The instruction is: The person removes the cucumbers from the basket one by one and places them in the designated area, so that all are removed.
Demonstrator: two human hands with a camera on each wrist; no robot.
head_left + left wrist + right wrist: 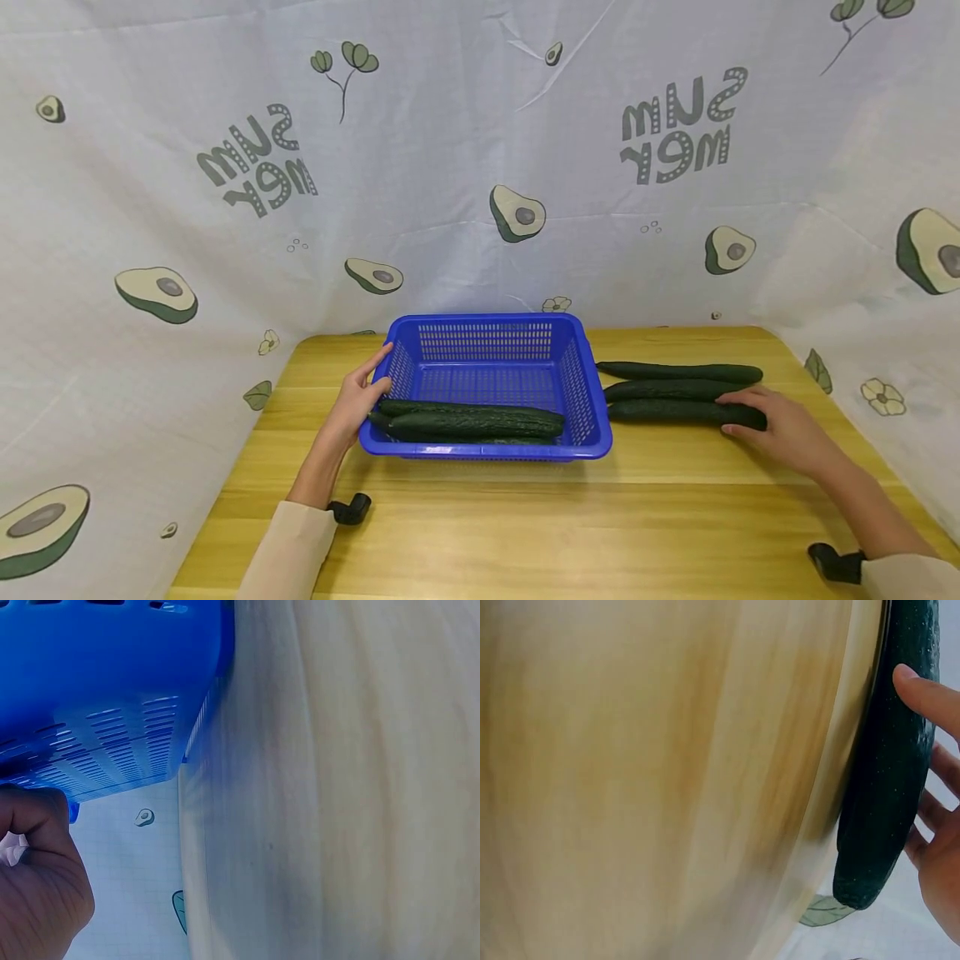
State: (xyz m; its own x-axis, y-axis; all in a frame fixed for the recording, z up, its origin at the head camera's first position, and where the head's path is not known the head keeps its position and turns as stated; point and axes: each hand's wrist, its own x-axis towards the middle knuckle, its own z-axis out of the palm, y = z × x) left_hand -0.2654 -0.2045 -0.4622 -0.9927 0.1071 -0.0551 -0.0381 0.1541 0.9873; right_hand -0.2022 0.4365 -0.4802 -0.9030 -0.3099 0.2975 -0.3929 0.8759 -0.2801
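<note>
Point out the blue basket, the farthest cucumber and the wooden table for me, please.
Blue basket point(487, 451): head view, on its front rim.
Farthest cucumber point(678, 372): head view, mid-length.
Wooden table point(585, 533): head view, bare top before the basket.

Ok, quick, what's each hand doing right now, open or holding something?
Left hand: holding the blue basket by its left side.
Right hand: closed around the front cucumber outside the basket.
</note>
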